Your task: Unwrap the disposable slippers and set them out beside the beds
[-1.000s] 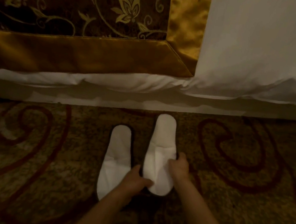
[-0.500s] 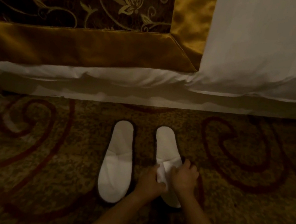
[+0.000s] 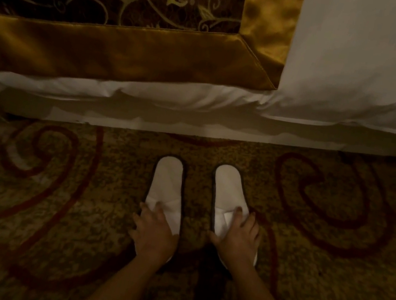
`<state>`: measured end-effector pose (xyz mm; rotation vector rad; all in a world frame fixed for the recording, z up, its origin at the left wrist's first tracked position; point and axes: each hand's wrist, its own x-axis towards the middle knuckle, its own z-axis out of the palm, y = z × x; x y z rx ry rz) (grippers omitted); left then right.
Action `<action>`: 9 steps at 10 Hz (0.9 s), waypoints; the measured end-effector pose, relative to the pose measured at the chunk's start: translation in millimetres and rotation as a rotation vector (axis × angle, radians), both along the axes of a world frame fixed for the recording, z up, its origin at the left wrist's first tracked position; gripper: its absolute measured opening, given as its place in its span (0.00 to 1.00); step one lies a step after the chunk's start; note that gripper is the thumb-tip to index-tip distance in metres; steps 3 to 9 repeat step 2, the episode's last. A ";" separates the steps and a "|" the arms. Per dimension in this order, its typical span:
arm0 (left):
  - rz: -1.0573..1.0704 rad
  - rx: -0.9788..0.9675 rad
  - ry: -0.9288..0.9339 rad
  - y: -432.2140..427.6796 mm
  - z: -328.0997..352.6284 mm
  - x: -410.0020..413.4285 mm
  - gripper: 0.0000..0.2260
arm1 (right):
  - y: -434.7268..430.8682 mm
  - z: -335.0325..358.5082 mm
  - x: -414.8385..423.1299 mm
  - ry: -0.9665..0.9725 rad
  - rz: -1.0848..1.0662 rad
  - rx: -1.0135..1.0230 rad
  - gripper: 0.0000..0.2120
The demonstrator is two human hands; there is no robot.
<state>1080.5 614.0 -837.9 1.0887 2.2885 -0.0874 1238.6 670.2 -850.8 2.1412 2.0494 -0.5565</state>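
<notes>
Two white disposable slippers lie unwrapped and side by side on the carpet, just in front of the bed's edge. Their open heel ends point at the bed and their covered toe ends point towards me. My left hand [image 3: 153, 233] lies over the toe end of the left slipper [image 3: 167, 184], fingers spread along its outer side. My right hand [image 3: 237, 236] covers the toe end of the right slipper [image 3: 228, 191], thumb at its inner edge and fingers over the top. A narrow strip of carpet separates the two slippers.
The bed [image 3: 361, 59] with white bedding fills the top of the view. A brown and gold floral runner [image 3: 129, 53] hangs over its left part. The patterned carpet [image 3: 53, 204] with red swirls spreads to both sides of the slippers.
Both hands were on the right slipper, which moved a little to the right. My left hand has since shifted onto the left slipper, and the pair now lies parallel.
</notes>
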 end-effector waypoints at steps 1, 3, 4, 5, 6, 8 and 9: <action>0.010 -0.007 -0.014 1.8 1.3 1.0 0.40 | -1.1 3.1 -0.4 0.008 -0.004 -0.016 0.48; 0.012 -0.010 -0.046 3.0 14.1 -2.7 0.39 | -0.1 16.4 -7.7 0.052 -0.060 -0.025 0.48; 0.012 -0.010 -0.046 3.0 14.1 -2.7 0.39 | -0.1 16.4 -7.7 0.052 -0.060 -0.025 0.48; 0.012 -0.010 -0.046 3.0 14.1 -2.7 0.39 | -0.1 16.4 -7.7 0.052 -0.060 -0.025 0.48; 0.012 -0.010 -0.046 3.0 14.1 -2.7 0.39 | -0.1 16.4 -7.7 0.052 -0.060 -0.025 0.48; 0.012 -0.010 -0.046 3.0 14.1 -2.7 0.39 | -0.1 16.4 -7.7 0.052 -0.060 -0.025 0.48; 0.012 -0.010 -0.046 3.0 14.1 -2.7 0.39 | -0.1 16.4 -7.7 0.052 -0.060 -0.025 0.48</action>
